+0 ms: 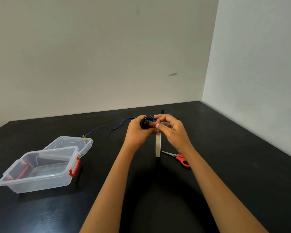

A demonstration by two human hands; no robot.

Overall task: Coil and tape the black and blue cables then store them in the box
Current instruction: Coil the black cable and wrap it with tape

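In the head view, the left hand (138, 130) grips the coiled black cable (145, 123) above the bench (225, 165), its fingers curled tight, seemingly so the loops cannot spring apart. The right hand (170, 127) pinches what looks like a strip from the tape roll (158, 145) hanging edge-on below. The blue cable (107, 127) lies uncoiled behind; the box (40, 180) waits open, probably for storing.
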